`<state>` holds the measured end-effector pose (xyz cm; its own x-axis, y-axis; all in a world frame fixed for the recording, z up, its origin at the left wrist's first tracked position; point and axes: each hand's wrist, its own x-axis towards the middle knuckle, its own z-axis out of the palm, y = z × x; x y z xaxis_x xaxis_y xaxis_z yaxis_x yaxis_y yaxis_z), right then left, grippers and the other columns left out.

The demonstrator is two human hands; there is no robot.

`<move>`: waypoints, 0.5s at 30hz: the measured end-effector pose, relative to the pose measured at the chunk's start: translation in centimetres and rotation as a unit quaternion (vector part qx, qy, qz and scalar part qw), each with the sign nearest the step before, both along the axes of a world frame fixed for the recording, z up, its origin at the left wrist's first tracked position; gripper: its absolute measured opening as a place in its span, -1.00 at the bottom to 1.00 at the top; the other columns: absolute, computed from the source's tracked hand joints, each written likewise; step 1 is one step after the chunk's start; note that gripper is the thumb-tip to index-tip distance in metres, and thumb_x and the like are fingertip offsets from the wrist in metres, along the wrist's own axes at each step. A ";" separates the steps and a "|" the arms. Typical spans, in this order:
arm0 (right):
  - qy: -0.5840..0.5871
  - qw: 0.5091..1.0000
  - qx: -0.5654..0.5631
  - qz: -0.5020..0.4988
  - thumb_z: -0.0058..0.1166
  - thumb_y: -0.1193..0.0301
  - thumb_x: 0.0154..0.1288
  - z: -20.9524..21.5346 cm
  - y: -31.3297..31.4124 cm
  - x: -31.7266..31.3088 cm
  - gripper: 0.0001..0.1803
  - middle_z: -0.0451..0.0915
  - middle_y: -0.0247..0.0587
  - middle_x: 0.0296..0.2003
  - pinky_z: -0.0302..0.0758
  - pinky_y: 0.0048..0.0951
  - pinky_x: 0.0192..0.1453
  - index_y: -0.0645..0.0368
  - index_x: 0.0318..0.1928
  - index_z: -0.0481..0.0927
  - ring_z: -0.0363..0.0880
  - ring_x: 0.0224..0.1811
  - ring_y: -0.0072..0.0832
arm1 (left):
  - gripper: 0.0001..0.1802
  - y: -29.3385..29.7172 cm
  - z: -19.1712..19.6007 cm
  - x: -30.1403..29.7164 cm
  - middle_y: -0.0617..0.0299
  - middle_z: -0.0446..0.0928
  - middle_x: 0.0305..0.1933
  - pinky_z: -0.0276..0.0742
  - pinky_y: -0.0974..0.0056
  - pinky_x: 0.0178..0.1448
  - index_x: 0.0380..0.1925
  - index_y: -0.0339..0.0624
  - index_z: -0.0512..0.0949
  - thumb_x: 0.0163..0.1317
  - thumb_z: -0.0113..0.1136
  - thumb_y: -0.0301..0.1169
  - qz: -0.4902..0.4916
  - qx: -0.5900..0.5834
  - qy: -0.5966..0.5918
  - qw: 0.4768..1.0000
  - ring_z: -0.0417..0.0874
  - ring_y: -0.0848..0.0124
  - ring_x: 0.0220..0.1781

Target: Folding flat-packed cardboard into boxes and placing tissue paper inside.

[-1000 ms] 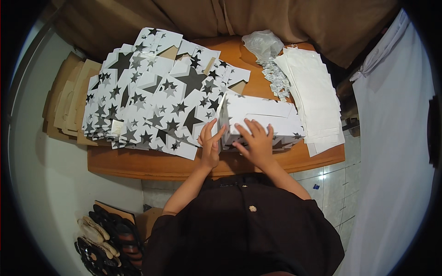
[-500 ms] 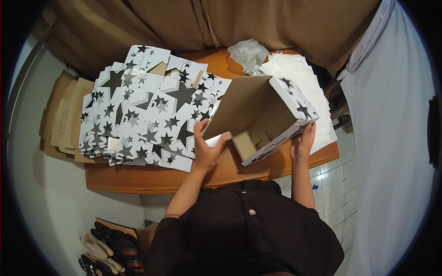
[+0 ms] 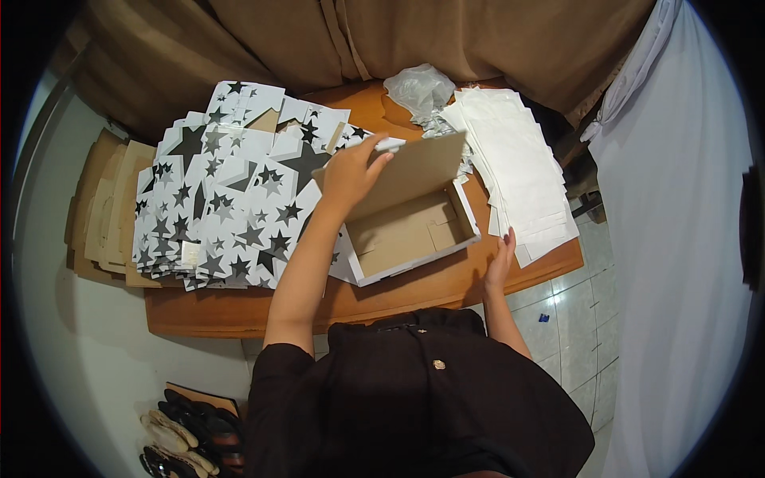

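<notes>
Box on the counter, beside the star-printed cardboard; lid raised. Inside: bare brown cardboard showing. Likely light, stiff but easily creased; best held by its side walls. Left hand part-curled at lid's upper edge; cannot tell if gripping. Right hand loosely extended, nothing visibly held, near white paper stack. Plastic bag beyond, contents unclear.

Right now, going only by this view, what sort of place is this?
Probably a small packing corner, perhaps in a home or shop: star-printed carton blanks lie piled on a wooden table, beside an open cardboard box and a stack of white sheets or bags.
</notes>
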<state>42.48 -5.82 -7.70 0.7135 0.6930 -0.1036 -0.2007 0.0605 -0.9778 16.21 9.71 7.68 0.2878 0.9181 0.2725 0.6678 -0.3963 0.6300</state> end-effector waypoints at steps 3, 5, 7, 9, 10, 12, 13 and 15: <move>-0.199 0.975 -0.029 0.094 -0.18 0.30 0.33 -0.3 0.0 0.8 -0.51 0.29 -0.12 0.22 0.07 -0.36 0.32 0.14 0.25 0.30 0.20 0.28 -0.31 | -0.44 1.5 -3.1 0.9 0.10 0.36 0.18 0.12 -0.01 0.24 0.16 0.17 0.39 0.10 0.23 -0.21 0.073 0.305 0.174 0.934 0.33 0.19 0.23; -0.398 0.901 -0.046 0.168 -0.11 0.35 0.28 -0.9 0.4 1.4 -0.54 0.32 -0.03 0.21 0.07 -0.29 0.35 0.10 0.20 0.39 0.21 0.28 -0.20 | -0.32 1.2 -4.3 1.2 0.12 0.15 0.31 -0.10 -0.08 0.30 0.25 0.20 0.27 0.07 0.24 -0.26 0.051 0.270 0.156 0.949 0.11 0.20 0.34; -0.446 0.872 -0.082 0.185 0.01 0.29 0.21 0.9 0.0 0.2 -0.45 0.24 -0.03 0.26 -0.02 -0.04 0.38 0.04 0.24 0.34 0.14 0.34 -0.13 | -0.35 -0.9 -5.4 0.8 0.12 0.23 0.26 0.01 -0.04 0.22 0.19 0.05 0.33 0.03 0.26 -0.25 0.079 0.313 0.032 0.946 0.21 0.23 0.26; -0.556 0.790 -0.107 0.234 0.11 0.22 0.16 1.9 0.0 -0.6 -0.36 0.17 -0.09 0.30 -0.12 0.20 0.35 -0.04 0.27 0.30 0.07 0.38 -0.12 | -0.38 -3.7 -8.7 -0.9 0.10 0.30 0.18 0.04 0.00 0.21 0.14 -0.07 0.36 0.02 0.25 -0.25 0.096 0.340 -0.034 0.935 0.28 0.22 0.19; -0.581 0.760 -0.121 0.264 0.17 0.10 0.11 1.9 0.0 -0.6 -0.28 0.12 -0.12 0.32 -0.18 0.31 0.33 -0.08 0.29 0.27 0.02 0.40 -0.10 | -0.41 -5.5 -10.5 -2.0 0.10 0.35 0.10 0.05 0.01 0.20 0.09 -0.09 0.39 0.01 0.25 -0.23 0.080 0.328 -0.059 0.939 0.32 0.21 0.14; -0.597 0.744 -0.111 0.280 0.18 0.08 0.09 1.5 0.4 -0.1 -0.27 0.15 -0.12 0.31 -0.13 0.25 0.33 -0.06 0.27 0.28 0.05 0.38 -0.10 | -0.50 -9.1 -13.6 -4.3 0.13 0.44 -0.06 0.07 0.03 0.19 -0.03 -0.10 0.46 0.00 0.26 -0.21 0.004 0.274 -0.063 0.960 0.40 0.23 0.05; -0.614 0.725 -0.105 0.293 0.20 0.06 0.08 1.0 0.5 0.3 -0.27 0.17 -0.11 0.29 -0.08 0.19 0.33 -0.05 0.26 0.29 0.07 0.37 -0.10 | -0.56 -10.5 -14.5 -5.1 0.17 0.48 -0.14 0.07 0.03 0.18 -0.09 -0.10 0.49 0.01 0.27 -0.20 -0.058 0.230 -0.044 0.971 0.44 0.26 0.00; -0.608 0.742 -0.048 0.279 0.21 0.08 0.07 -0.2 1.3 1.2 -0.31 0.26 -0.12 0.24 0.08 0.05 0.29 -0.01 0.21 0.35 0.15 0.32 -0.12 | -0.62 -12.5 -14.1 -5.0 0.20 0.49 -0.18 0.08 0.02 0.18 -0.15 -0.09 0.52 0.04 0.25 -0.20 -0.080 0.200 0.008 0.976 0.46 0.29 -0.02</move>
<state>43.70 -4.47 -7.90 -0.0748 0.9463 0.3146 0.8652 0.2184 -0.4513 11.23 -2.82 -6.43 0.4268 0.6820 0.5939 0.5855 -0.7089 0.3933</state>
